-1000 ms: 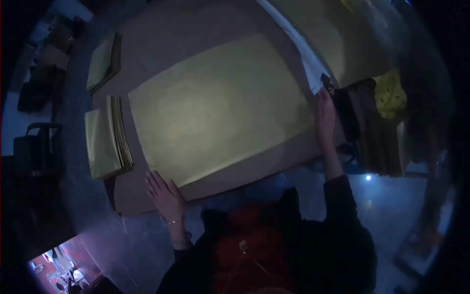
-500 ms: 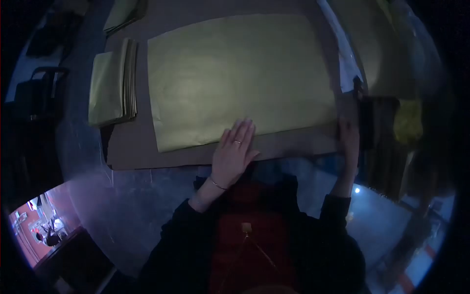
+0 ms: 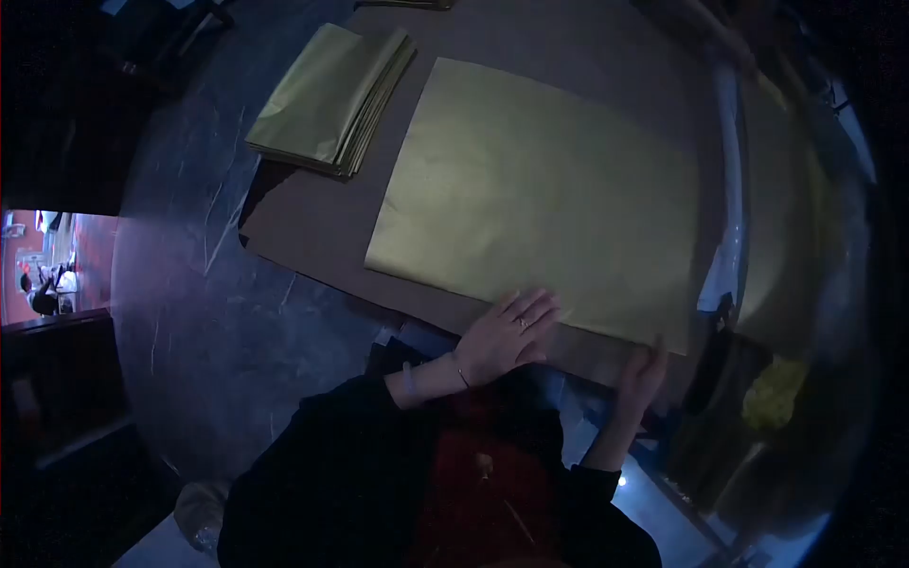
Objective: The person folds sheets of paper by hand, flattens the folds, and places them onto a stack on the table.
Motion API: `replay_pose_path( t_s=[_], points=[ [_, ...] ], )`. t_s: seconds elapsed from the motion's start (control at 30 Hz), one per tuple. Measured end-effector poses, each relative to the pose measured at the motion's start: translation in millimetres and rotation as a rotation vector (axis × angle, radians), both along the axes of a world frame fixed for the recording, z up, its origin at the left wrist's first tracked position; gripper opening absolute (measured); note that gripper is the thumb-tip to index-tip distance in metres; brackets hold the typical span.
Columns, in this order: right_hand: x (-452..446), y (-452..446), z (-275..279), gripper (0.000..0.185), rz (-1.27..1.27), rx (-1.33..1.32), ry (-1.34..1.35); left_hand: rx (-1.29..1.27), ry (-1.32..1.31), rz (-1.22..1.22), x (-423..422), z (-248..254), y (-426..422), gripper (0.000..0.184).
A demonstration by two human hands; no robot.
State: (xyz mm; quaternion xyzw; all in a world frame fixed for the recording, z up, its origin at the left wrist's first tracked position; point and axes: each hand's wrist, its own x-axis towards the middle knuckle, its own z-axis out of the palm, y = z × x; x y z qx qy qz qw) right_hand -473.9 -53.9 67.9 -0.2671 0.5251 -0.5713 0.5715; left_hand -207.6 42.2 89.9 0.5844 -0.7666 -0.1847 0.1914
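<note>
A large gold-yellow sheet of paper [image 3: 540, 189] lies flat on the brown-topped table [image 3: 327, 237]. My left hand [image 3: 507, 333], wearing a ring and bracelet, is at the sheet's near edge with its fingers stretched out and together, the fingertips over the paper. Further right, my right hand [image 3: 644, 377] meets the same edge close to the near right corner. Its fingers look bent around the edge, the forefinger reaching onto the paper; the hand is dim and slightly blurred.
A stack of folded gold-yellow paper [image 3: 327, 99] sits at the table's left edge. On the right are a long whitish strip [image 3: 731, 189], a crumpled yellow thing [image 3: 775, 393] and dark objects too dim to name. Grey floor [image 3: 213, 275] surrounds the left side.
The view has turned, so the table and sheet appear rotated clockwise. My right hand has come from beside the sheet to its near edge. My left hand stays at that edge, further right along it.
</note>
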Motion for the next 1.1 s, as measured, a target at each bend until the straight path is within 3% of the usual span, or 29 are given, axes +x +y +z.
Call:
replay_pose_path(
  t_s=[0.03,0.17,0.23,0.27,0.4,0.43,0.5,0.6,0.7,0.73,0.83,0.93,1.1],
  points=[
    [3,1,-4,0.038,0.067,-0.014,0.219,-0.024,0.034,0.006,0,0,1,0.064],
    [21,-10,-7,0.04,-0.074,0.188,-0.123,-0.04,0.011,-0.018,13,2,6,0.066],
    [79,-4,57,0.047,-0.181,-0.025,-0.049,-0.015,-0.036,0.051,27,5,15,0.066],
    [84,-6,58,0.049,-0.16,-0.179,-0.015,0.022,-0.084,0.11,37,8,22,0.066],
    [133,1,93,0.05,-0.237,-0.234,0.133,0.022,-0.115,0.151,57,8,37,0.065],
    [142,5,93,0.048,0.003,-0.234,0.429,-0.011,-0.088,0.122,62,6,39,0.064],
    [169,9,100,0.047,0.245,-0.235,0.725,-0.017,-0.057,0.111,65,6,38,0.062],
    [235,-1,113,0.045,0.733,-0.802,0.916,-0.089,-0.016,0.1,65,2,38,0.058],
    [273,5,93,0.049,1.022,-0.84,0.965,-0.234,-0.115,0.054,67,-6,41,0.049],
    [284,7,75,0.049,1.081,-0.862,0.955,-0.238,0.085,0.07,71,0,42,0.045],
    [300,10,48,0.048,1.202,-0.984,1.064,-0.28,0.163,0.152,63,-18,44,0.043],
    [297,15,37,0.051,1.305,-1.004,1.295,-0.294,0.143,0.158,65,-20,48,0.04],
    [290,12,34,0.051,1.292,-0.997,1.349,-0.258,-0.003,0.192,80,-3,60,0.037]
  ],
)
